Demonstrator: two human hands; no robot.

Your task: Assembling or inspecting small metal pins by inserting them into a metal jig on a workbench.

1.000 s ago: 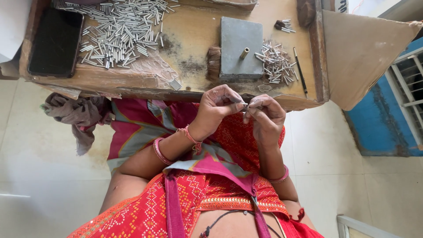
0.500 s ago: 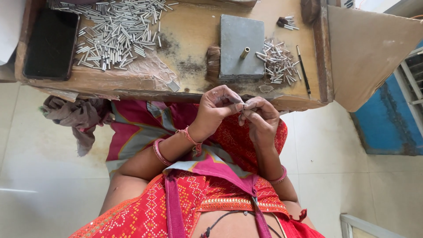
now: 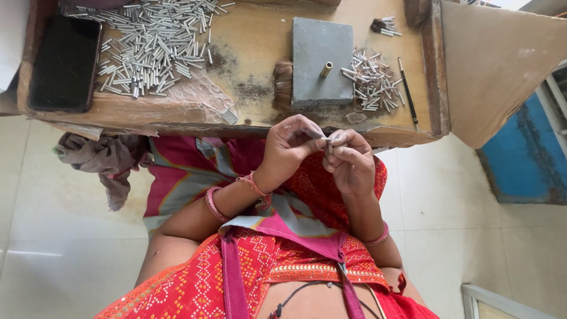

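Metal tube (image 3: 326, 140), small and silvery, pinched between left hand (image 3: 290, 146) and right hand (image 3: 349, 160), both hands together just below the near edge of the wooden desk (image 3: 260, 41). Fingertips of both closed on the tube; finer grip too small to tell. On the desk: large heap of silver tubes (image 3: 147, 47) at left, smaller heap (image 3: 372, 82) at right, grey block (image 3: 322, 62) with brass peg (image 3: 326, 69) between, black phone (image 3: 65, 62) far left, thin dark rod (image 3: 407, 100) at right. Grey rag (image 3: 103, 162) hanging below.
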